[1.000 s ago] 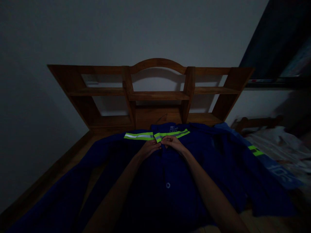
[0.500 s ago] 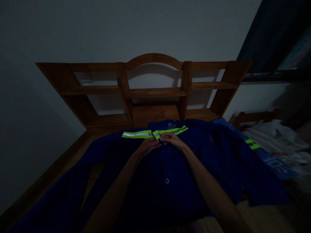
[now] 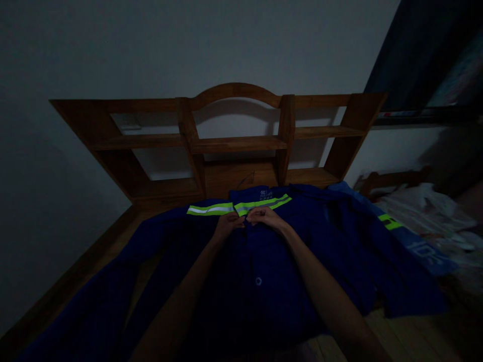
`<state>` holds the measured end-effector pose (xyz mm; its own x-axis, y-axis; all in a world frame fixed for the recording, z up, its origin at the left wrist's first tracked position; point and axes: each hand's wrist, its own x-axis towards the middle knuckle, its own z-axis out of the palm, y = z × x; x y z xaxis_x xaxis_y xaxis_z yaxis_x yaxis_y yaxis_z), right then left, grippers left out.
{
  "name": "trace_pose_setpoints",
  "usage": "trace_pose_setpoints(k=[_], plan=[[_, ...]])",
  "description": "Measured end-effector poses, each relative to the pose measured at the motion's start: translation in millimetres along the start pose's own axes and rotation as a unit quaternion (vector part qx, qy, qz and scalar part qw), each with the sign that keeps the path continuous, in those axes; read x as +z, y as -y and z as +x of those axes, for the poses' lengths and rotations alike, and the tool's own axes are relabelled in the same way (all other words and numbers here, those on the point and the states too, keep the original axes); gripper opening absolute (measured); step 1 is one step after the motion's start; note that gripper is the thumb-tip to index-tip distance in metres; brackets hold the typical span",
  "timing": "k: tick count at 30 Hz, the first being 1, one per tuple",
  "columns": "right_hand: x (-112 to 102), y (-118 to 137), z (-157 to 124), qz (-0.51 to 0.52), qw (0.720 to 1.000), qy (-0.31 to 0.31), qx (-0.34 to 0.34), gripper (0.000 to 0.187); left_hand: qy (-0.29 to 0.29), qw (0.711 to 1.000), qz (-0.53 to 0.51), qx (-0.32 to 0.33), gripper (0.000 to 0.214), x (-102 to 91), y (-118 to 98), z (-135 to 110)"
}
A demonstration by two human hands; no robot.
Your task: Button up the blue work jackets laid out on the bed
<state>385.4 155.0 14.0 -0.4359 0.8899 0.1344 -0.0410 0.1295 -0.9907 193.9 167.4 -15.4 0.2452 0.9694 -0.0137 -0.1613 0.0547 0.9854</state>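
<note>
On the wooden bed (image 3: 75, 274), below the shelved headboard (image 3: 234, 146): blue work jacket (image 3: 339, 251) spread flat, striped collar (image 3: 241, 207) toward the shelves. Left hand (image 3: 228, 223) and right hand (image 3: 267, 217) pinch its front edges under the collar, fingertips meeting.

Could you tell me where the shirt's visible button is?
Head view, centre: the button lies on the blue work shirt, below the left hand and right hand.

Matt blue cloth jacket (image 3: 264, 281) with glossy reflective collar bands (image 3: 238, 206); smooth plastic button (image 3: 258, 281); satin-finished brown wooden headboard shelf (image 3: 234, 143).
</note>
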Motion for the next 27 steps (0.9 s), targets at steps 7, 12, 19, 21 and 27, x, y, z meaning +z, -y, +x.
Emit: trace_pose_setpoints(k=[7, 12, 19, 21, 27], plan=[[3, -14, 8, 0.063, 0.995, -0.049, 0.060, 0.040, -0.037, 0.997, 0.028, 0.065, 0.038, 4.8, 7, 1], [0, -16, 6, 0.052, 0.994, -0.030, 0.087, 0.037, -0.053, 0.990, 0.078, 0.103, 0.032, 3.4, 10, 1], [1, -18, 6, 0.033, 0.995, -0.024, 0.088, 0.034, -0.027, 0.986, 0.123, 0.110, 0.028, 0.2, 7, -1], [0, -17, 7, 0.030, 0.995, -0.018, 0.090, 0.031, -0.022, 0.983, 0.147, 0.105, 0.029, 1.0, 4, -3], [4, -11, 6, 0.008, 0.996, -0.017, 0.082, 0.026, -0.042, 0.970, 0.203, 0.128, 0.030, 5.8, 0, -7]])
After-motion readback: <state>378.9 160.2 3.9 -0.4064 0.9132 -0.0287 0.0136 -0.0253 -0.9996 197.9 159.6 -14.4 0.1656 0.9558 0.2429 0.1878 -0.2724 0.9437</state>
